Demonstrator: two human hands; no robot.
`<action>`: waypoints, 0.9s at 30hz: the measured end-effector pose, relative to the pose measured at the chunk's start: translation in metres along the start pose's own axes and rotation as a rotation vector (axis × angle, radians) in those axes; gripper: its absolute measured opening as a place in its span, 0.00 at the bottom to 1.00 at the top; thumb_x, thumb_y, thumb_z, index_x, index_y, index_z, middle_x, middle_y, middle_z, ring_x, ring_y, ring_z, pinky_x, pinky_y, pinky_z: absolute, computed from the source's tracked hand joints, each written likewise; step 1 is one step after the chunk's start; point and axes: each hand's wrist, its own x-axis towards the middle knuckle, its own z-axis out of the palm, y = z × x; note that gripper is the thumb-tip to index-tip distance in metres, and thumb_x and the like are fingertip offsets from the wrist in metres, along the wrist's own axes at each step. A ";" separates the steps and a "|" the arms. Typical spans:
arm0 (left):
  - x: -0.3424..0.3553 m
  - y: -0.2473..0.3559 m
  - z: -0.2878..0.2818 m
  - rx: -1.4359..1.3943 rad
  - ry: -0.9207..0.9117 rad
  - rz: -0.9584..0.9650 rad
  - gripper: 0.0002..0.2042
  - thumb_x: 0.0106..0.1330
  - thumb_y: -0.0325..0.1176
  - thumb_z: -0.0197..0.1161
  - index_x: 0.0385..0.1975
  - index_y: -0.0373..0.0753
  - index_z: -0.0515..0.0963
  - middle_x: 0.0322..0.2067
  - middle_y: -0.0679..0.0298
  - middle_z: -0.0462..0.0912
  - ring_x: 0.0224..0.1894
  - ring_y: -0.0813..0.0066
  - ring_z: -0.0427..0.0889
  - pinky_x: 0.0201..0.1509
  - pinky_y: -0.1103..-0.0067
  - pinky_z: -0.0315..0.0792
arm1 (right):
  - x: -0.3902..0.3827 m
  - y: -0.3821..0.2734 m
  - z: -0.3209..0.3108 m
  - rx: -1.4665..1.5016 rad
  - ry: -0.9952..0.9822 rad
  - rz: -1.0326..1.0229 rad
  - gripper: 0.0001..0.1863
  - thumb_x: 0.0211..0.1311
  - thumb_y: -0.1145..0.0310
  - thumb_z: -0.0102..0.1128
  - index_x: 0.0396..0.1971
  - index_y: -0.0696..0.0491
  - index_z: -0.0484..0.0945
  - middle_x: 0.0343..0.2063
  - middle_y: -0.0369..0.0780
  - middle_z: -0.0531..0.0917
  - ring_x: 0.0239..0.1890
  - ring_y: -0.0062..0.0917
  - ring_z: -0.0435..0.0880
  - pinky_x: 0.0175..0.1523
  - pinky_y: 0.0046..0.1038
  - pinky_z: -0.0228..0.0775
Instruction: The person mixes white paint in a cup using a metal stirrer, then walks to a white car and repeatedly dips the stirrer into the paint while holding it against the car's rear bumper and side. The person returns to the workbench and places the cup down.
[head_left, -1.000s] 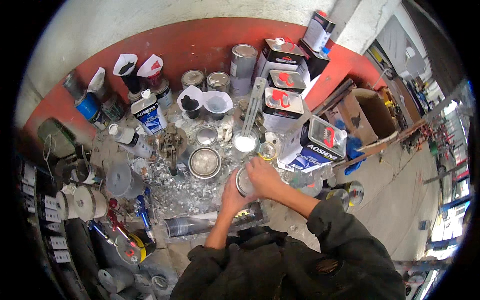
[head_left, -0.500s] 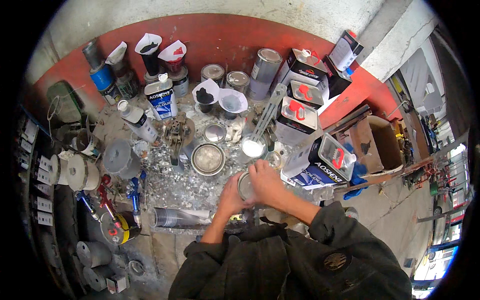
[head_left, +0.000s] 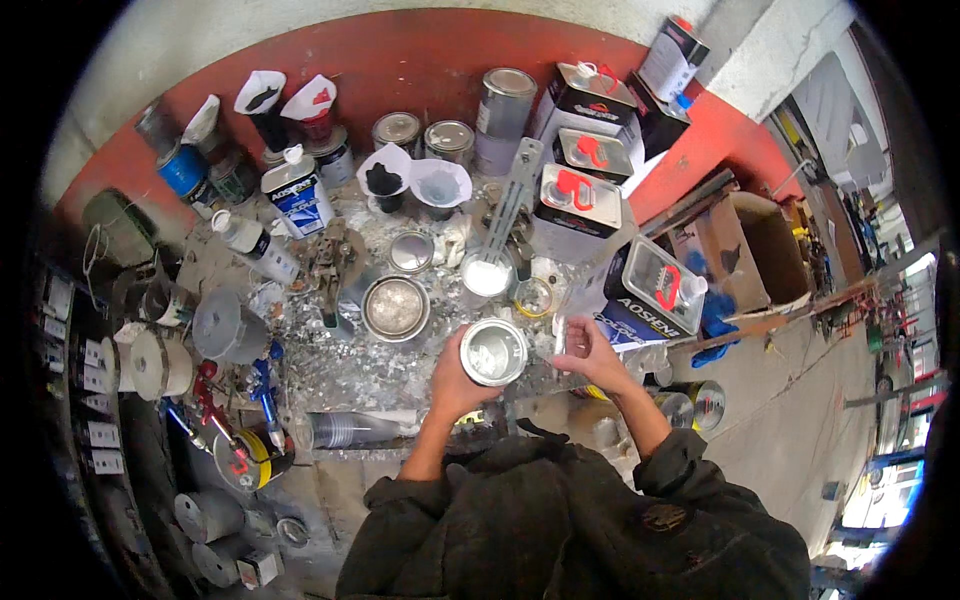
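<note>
My left hand (head_left: pixel 454 388) is wrapped round the side of a small open paint tin (head_left: pixel 494 353) above the bench's front edge. Its round mouth faces up, with a pale silvery-grey inside. To its right, my right hand (head_left: pixel 594 358) pinches the tin's lid (head_left: pixel 558 334), which shows edge-on and is apart from the tin. Beyond them stands a cup of white paint (head_left: pixel 487 277) with a perforated metal stirring stick (head_left: pixel 512 203) leaning up out of it. A wider round can (head_left: pixel 395 308) sits left of that cup, and a small round lid (head_left: pixel 411 251) lies behind it.
Metal solvent cans (head_left: pixel 652 295) with red caps line the right side. Paper strainers (head_left: pixel 440 187) rest in cups at the back. Spray guns (head_left: pixel 265 390) hang at the left edge beside a grey tub (head_left: pixel 230 325). Stacked plastic cups (head_left: pixel 350 428) lie along the front; a cardboard box (head_left: pixel 765 250) stands right.
The lid has come off the small tin in my right hand, which has moved right, away from it. My left hand keeps hold of the tin, whose inside now shows. The view has shifted slightly.
</note>
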 end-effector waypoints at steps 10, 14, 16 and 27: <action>-0.035 0.034 -0.039 -0.052 0.023 -0.052 0.53 0.32 0.37 0.84 0.64 0.36 0.61 0.59 0.56 0.73 0.61 0.62 0.73 0.67 0.69 0.65 | -0.005 0.093 0.015 1.093 -0.212 0.406 0.31 0.70 0.51 0.51 0.66 0.53 0.62 0.60 0.42 0.74 0.59 0.36 0.76 0.62 0.43 0.70; -0.050 0.051 -0.067 0.090 0.056 0.013 0.51 0.30 0.34 0.82 0.62 0.36 0.64 0.59 0.53 0.70 0.63 0.55 0.69 0.69 0.66 0.62 | 0.012 0.093 0.037 1.014 -0.197 0.508 0.32 0.70 0.50 0.50 0.66 0.54 0.60 0.59 0.45 0.74 0.59 0.39 0.77 0.62 0.47 0.71; -0.051 0.062 -0.081 0.196 0.083 0.044 0.51 0.29 0.34 0.81 0.62 0.36 0.64 0.59 0.53 0.70 0.63 0.53 0.68 0.69 0.65 0.60 | 0.023 0.099 0.040 0.959 -0.172 0.539 0.32 0.70 0.49 0.51 0.66 0.53 0.61 0.58 0.46 0.74 0.58 0.38 0.78 0.60 0.46 0.73; -0.064 0.081 -0.133 0.443 0.177 0.039 0.53 0.31 0.36 0.83 0.64 0.33 0.61 0.61 0.52 0.68 0.65 0.54 0.67 0.71 0.65 0.59 | 0.024 0.073 0.050 -0.420 0.345 -0.213 0.27 0.52 0.63 0.68 0.51 0.59 0.74 0.49 0.48 0.78 0.54 0.43 0.77 0.61 0.39 0.66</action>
